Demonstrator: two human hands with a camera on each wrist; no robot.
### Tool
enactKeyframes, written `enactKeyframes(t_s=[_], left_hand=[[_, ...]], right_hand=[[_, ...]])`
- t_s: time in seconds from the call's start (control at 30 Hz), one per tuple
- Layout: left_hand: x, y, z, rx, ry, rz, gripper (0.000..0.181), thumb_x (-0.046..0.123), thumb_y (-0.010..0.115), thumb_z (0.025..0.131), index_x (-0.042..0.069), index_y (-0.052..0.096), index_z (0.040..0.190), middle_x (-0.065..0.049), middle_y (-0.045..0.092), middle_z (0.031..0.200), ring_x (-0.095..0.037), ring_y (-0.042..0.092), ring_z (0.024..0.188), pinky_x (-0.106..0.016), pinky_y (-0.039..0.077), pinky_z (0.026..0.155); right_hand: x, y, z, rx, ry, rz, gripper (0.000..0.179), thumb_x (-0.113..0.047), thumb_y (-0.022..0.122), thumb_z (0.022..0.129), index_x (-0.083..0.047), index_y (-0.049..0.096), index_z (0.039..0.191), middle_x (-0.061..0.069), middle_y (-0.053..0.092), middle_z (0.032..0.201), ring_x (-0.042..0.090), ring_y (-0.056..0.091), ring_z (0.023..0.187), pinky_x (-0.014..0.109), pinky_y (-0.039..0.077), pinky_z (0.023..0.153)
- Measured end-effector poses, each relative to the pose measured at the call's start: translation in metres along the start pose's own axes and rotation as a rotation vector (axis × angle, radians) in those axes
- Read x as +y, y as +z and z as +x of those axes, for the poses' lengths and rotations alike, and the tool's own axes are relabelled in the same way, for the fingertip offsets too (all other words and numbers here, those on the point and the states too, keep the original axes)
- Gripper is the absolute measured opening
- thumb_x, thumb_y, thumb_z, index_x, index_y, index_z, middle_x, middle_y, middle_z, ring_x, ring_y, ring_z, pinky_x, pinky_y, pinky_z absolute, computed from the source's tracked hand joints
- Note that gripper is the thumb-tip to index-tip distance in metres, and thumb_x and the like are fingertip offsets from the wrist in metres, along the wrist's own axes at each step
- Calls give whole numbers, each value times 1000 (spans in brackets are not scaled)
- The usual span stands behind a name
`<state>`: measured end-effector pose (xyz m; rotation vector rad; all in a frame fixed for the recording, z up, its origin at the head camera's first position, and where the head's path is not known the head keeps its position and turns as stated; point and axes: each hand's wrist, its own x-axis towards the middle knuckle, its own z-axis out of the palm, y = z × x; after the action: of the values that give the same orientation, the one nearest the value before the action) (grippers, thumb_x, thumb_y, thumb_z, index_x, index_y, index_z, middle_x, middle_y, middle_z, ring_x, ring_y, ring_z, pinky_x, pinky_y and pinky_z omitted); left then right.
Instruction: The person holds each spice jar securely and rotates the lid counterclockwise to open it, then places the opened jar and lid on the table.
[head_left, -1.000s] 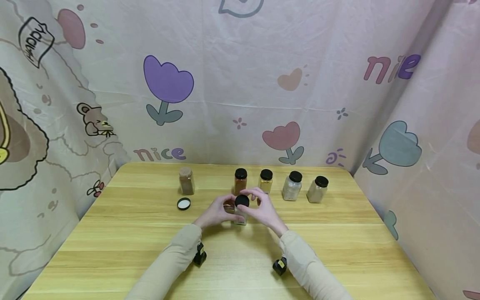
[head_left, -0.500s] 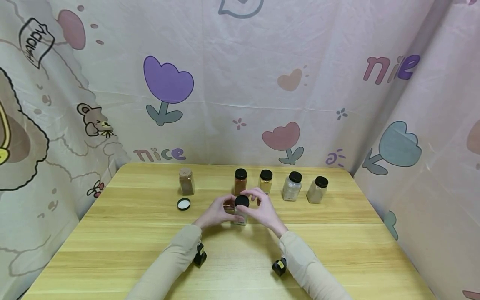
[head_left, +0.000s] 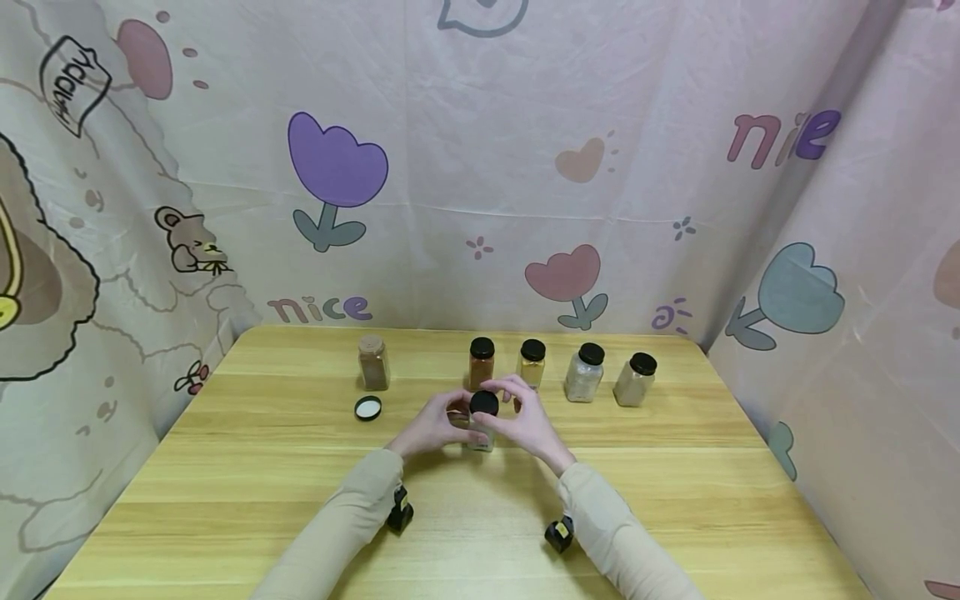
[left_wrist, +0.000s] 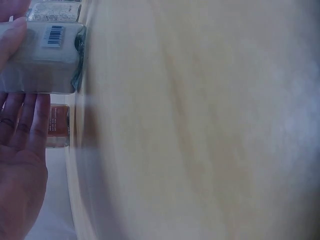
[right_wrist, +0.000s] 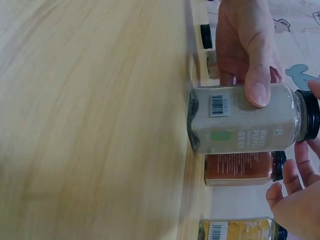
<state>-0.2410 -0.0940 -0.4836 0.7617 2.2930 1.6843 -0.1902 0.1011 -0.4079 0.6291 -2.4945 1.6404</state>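
A glass spice jar labelled white pepper [right_wrist: 235,120], filled with pale powder, stands upright on the table in front of me. My left hand [head_left: 437,425] grips its body from the left, thumb across the front and fingers behind. On top is the jar's black lid [head_left: 483,403], pinched by the thumb and fingers of my right hand [head_left: 527,415]. Just behind the held jar is a jar of reddish-brown spice [head_left: 482,367] with a black lid. In the left wrist view, the held jar's barcode label [left_wrist: 53,36] faces the camera.
Along the back right stand jars of yellow spice [head_left: 532,367], white grains [head_left: 583,380] and greyish powder [head_left: 633,385], all black-lidded. Back left is a lidless jar of brown powder [head_left: 373,368]; a loose black lid [head_left: 367,407] lies upside down before it. A patterned curtain [head_left: 450,183] encloses the table [head_left: 225,500].
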Motion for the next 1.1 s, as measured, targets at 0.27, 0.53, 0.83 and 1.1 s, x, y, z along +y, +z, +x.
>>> enactKeyframes(t_s=[0.27,0.53,0.83,1.1], left_hand=[[0,0,1,-6,10,-13,46,10,86,78,1,62,117,-16,69,114,-17,66,101,-21,57,91],[-1,0,0,-6,13,-8,46,11,86,79,1,62,117,-16,69,112,-16,67,100,-21,57,91],[-3,-1,1,-13,5,9,46,14,86,79,3,63,117,-15,70,115,-19,68,104,-26,58,94],[-4,-1,1,-16,18,11,45,10,86,79,3,63,117,-15,69,116,-18,67,103,-23,57,92]], right_hand=[[-1,0,0,7,-8,-5,42,-1,80,82,9,65,120,28,62,112,40,46,96,33,35,73],[-3,-1,-1,-23,-34,-19,43,1,77,84,10,64,123,29,63,115,44,46,97,30,35,73],[4,2,0,21,1,25,47,-2,81,81,8,64,123,29,60,112,41,44,98,31,34,78],[5,3,1,32,1,27,41,-2,80,82,8,66,119,27,61,107,44,44,97,29,34,73]])
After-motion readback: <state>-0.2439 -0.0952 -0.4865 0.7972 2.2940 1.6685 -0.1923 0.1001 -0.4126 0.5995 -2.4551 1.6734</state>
